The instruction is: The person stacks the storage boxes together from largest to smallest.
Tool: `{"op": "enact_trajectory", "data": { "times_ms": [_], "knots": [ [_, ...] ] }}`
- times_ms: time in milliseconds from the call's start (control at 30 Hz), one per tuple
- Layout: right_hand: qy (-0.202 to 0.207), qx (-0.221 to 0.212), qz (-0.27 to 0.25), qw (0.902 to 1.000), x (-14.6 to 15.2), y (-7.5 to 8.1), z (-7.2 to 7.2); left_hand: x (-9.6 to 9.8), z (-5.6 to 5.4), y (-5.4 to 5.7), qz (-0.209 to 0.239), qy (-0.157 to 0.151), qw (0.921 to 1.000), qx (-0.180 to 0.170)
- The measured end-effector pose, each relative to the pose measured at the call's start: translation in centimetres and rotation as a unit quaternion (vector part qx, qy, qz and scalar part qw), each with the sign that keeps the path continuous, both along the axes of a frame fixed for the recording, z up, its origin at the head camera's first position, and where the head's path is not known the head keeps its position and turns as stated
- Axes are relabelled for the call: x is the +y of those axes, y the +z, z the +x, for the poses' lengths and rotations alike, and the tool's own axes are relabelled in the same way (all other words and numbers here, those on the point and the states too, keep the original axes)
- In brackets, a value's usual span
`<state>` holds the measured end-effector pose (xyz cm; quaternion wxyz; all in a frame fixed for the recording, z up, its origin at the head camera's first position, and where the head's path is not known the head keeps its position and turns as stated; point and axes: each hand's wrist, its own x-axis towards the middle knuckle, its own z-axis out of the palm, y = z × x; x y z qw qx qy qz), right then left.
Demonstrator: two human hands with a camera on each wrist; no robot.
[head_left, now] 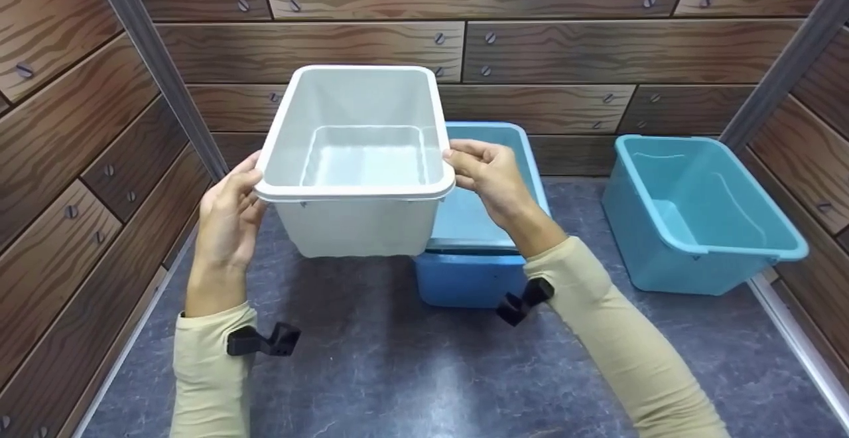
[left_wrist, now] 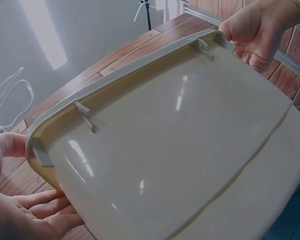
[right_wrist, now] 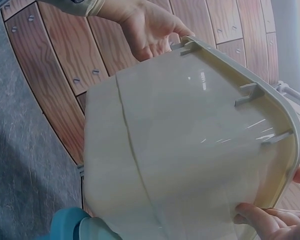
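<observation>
We've got the white bin (head_left: 358, 159) up off the counter (head_left: 398, 371), left hand (head_left: 229, 219) gripping its 9 o'clock rim, right hand (head_left: 487, 172) pinching 3 o'clock. Probably best to keep it level and clear of the blue bin (head_left: 471, 272).

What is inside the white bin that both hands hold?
The white bin shows only its bare floor and walls. Behind it a blue bin stands, partly covered; what that one holds cannot be seen fully.

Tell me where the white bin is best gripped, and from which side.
Grip the white bin by its rolled rim at the two short ends, coming in from either side, as the left hand and right hand do. The lip juts out past the smooth, tapering walls, giving fingers a ledge.
</observation>
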<state>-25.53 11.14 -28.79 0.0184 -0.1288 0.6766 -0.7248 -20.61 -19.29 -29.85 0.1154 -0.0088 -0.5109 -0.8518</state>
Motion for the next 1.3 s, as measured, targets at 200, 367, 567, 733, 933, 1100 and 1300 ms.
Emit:
{"op": "enact_trajectory", "data": {
  "times_ms": [200, 367, 567, 733, 933, 1100, 1300],
  "knots": [
    [-0.001, -0.002, -0.010, 0.9999, 0.4, 0.1, 0.1, 0.3, -0.1, 0.1, -0.009, -0.004, 0.9999, -0.003],
    [0.000, 0.004, -0.008, 1.0000, 0.6, 0.3, 0.0, 0.4, -0.3, 0.2, -0.007, -0.007, 0.9999, 0.007],
    [-0.004, 0.005, -0.013, 0.9999, 0.9, 0.4, 0.2, 0.6, -0.4, 0.2, -0.010, -0.008, 0.9999, 0.010],
    [-0.006, 0.008, -0.012, 0.9999, 1.1, 0.4, 0.2, 0.8, -0.5, 0.3, -0.011, -0.011, 0.9999, 0.007],
    [-0.009, 0.004, -0.010, 0.9999, 1.4, 0.4, 0.2, 1.0, -0.6, 0.2, -0.017, -0.014, 0.9997, 0.005],
    [-0.017, -0.002, -0.014, 0.9997, 1.7, 0.4, 0.0, 1.3, -0.8, 0.1, -0.016, -0.017, 0.9997, 0.005],
    [-0.031, -0.006, -0.011, 0.9995, 2.0, 0.5, 0.0, 1.6, -1.0, -0.1, -0.025, -0.019, 0.9995, 0.002]
  ]
}}
